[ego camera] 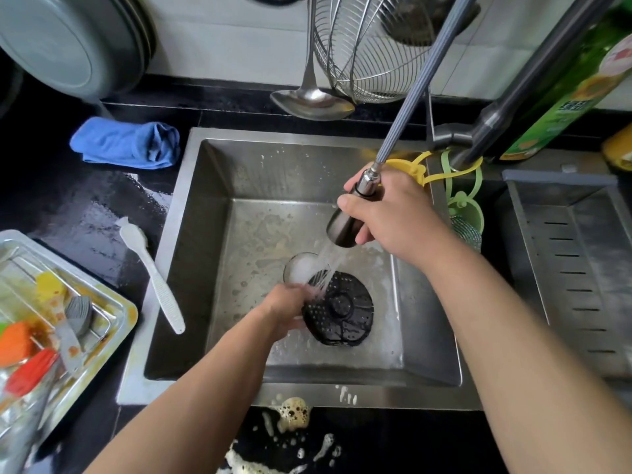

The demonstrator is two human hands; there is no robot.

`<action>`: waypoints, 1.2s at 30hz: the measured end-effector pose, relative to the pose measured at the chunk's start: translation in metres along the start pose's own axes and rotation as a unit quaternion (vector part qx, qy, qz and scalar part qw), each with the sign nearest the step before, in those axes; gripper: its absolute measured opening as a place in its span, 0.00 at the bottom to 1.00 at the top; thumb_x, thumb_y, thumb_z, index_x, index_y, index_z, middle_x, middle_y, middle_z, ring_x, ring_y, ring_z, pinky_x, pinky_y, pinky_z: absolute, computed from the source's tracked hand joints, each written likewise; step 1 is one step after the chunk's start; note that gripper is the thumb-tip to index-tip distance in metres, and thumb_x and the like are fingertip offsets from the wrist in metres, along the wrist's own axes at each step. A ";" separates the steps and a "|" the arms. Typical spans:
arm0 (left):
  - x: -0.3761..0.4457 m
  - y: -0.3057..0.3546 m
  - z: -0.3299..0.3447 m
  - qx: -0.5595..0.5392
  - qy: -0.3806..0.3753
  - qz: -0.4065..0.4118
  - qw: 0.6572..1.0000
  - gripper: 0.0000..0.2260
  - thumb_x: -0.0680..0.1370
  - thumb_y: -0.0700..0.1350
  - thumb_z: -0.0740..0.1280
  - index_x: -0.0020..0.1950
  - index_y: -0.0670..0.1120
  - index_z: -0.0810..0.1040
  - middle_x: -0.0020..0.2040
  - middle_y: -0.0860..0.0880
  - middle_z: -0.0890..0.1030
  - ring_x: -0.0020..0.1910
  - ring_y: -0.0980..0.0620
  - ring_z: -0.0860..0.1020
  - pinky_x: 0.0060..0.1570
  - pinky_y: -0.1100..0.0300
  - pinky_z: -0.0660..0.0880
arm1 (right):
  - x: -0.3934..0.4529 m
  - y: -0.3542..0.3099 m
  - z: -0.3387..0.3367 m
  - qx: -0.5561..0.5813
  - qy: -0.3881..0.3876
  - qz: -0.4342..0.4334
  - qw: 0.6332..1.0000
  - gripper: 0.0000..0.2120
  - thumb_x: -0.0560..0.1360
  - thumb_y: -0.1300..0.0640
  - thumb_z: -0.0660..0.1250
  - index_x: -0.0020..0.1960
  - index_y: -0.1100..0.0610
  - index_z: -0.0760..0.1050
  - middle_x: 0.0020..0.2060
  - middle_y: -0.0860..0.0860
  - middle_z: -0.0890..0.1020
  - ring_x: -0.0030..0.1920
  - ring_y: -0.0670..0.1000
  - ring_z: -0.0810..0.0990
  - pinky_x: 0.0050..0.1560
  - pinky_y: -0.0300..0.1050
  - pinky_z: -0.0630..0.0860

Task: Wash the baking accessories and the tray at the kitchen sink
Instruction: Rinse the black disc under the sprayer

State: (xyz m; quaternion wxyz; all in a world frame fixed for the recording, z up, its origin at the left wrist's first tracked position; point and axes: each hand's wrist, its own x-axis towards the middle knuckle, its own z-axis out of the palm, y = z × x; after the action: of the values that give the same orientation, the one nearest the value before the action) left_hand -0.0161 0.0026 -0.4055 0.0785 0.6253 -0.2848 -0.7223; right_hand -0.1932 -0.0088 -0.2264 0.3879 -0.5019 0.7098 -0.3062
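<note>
My left hand (285, 311) reaches low into the steel sink (191, 254) and grips a clear round cup (301, 268) with foam inside, just beside the black drain strainer (340, 311). My right hand (393, 213) holds the pull-out faucet sprayer (343, 227), and its water stream lands on the cup and my left fingers. On the counter at the left sits the greasy metal tray (118, 325), holding yellow (49, 285), grey (79, 314), orange (15, 340) and red (32, 369) silicone brushes.
A white scraper (152, 278) lies on the wet black counter left of the sink, a blue cloth (126, 143) behind it. A ladle (311, 97) and wire basket (369, 49) hang at the back. A green soap bottle (564, 87) and a drain rack (578, 254) are at the right. Foam (294, 413) sits at the front edge.
</note>
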 end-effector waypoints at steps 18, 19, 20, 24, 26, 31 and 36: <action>0.025 -0.006 -0.014 -0.208 -0.054 -0.095 0.972 0.10 0.84 0.37 0.61 0.64 0.37 0.76 0.50 0.42 0.86 0.52 0.47 0.82 0.49 0.52 0.82 | -0.007 0.003 -0.008 0.031 -0.040 0.007 0.999 0.05 0.78 0.54 0.72 0.51 0.53 0.77 0.45 0.55 0.83 0.30 0.53 0.84 0.40 0.51 0.85; 0.028 -0.007 -0.015 -0.197 -0.053 -0.095 0.974 0.09 0.84 0.37 0.62 0.63 0.36 0.77 0.52 0.42 0.85 0.54 0.46 0.82 0.49 0.52 0.83 | -0.007 0.003 -0.008 0.032 -0.039 0.006 0.999 0.05 0.78 0.54 0.72 0.51 0.53 0.77 0.45 0.55 0.83 0.30 0.53 0.84 0.40 0.50 0.84; 0.028 -0.007 -0.015 -0.184 -0.055 -0.095 0.977 0.08 0.84 0.37 0.63 0.59 0.36 0.79 0.54 0.42 0.84 0.54 0.45 0.81 0.52 0.52 0.83 | -0.006 0.004 -0.008 0.031 -0.035 0.004 0.999 0.05 0.78 0.54 0.72 0.51 0.52 0.77 0.45 0.55 0.83 0.30 0.53 0.84 0.40 0.51 0.84; 0.023 -0.005 -0.010 -0.149 -0.051 -0.082 0.984 0.11 0.85 0.40 0.61 0.48 0.40 0.80 0.53 0.41 0.83 0.58 0.41 0.81 0.63 0.47 0.78 | -0.003 0.002 -0.006 0.038 -0.038 0.005 0.999 0.05 0.77 0.54 0.72 0.51 0.52 0.77 0.45 0.55 0.83 0.30 0.53 0.83 0.40 0.51 0.84; 0.021 -0.005 -0.009 -0.141 -0.054 -0.090 0.984 0.13 0.86 0.41 0.57 0.50 0.40 0.79 0.57 0.39 0.84 0.60 0.40 0.82 0.59 0.47 0.80 | -0.002 0.000 -0.006 0.042 -0.051 0.008 0.998 0.05 0.77 0.55 0.72 0.51 0.53 0.77 0.45 0.56 0.83 0.29 0.53 0.83 0.38 0.49 0.84; 0.018 -0.003 -0.005 -0.224 -0.066 -0.100 0.967 0.13 0.86 0.42 0.60 0.50 0.36 0.79 0.46 0.40 0.84 0.49 0.44 0.83 0.54 0.48 0.81 | -0.002 0.000 -0.012 0.028 -0.061 0.010 0.998 0.05 0.78 0.55 0.72 0.52 0.54 0.77 0.45 0.56 0.83 0.30 0.53 0.84 0.40 0.51 0.85; 0.016 0.031 0.024 -0.193 -0.072 -0.081 0.975 0.12 0.83 0.40 0.55 0.41 0.46 0.70 0.36 0.48 0.69 0.31 0.53 0.68 0.28 0.63 0.67 | -0.002 0.002 -0.009 0.012 -0.054 0.000 0.998 0.05 0.77 0.53 0.72 0.51 0.51 0.77 0.43 0.52 0.83 0.30 0.51 0.84 0.43 0.54 0.85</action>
State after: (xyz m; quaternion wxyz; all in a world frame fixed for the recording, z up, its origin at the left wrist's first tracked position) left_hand -0.0497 -0.0228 -0.4018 0.1188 0.5659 -0.0936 -0.8105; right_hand -0.2017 -0.0058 -0.2230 0.4312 -0.5131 0.6842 -0.2875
